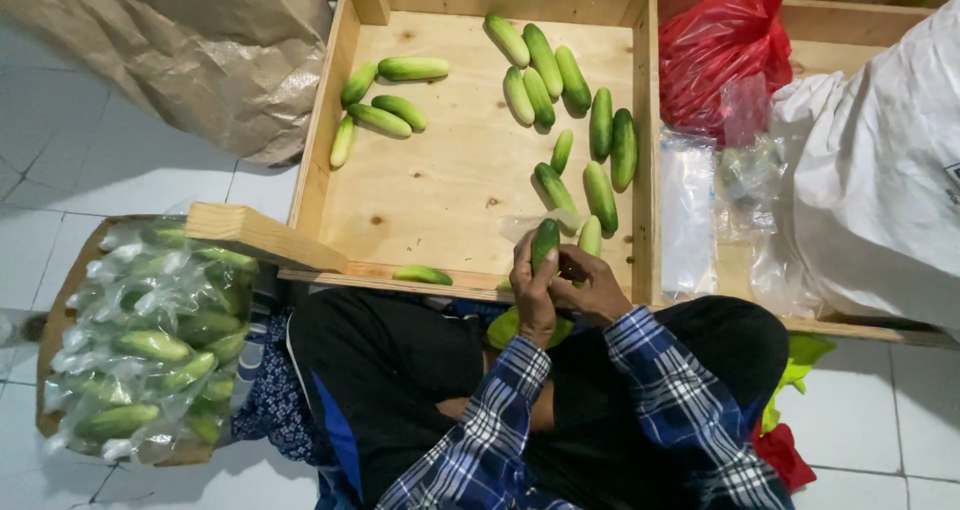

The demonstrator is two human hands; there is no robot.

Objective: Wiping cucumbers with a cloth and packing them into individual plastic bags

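My left hand grips a dark green cucumber upright at the near edge of a wooden tray. My right hand is closed against the same cucumber's lower part from the right; what its fingers pinch is hidden. A thin clear plastic film lies just left of the cucumber tip. Several loose cucumbers lie scattered on the tray floor, a group at the far left and a group in the middle. One cucumber rests on the tray's near rim.
A box of plastic-wrapped cucumbers stands at my left on the white tiled floor. The tray's right compartment holds a red plastic bag and clear plastic bags. A large white sack lies at right, a brown paper sack at top left.
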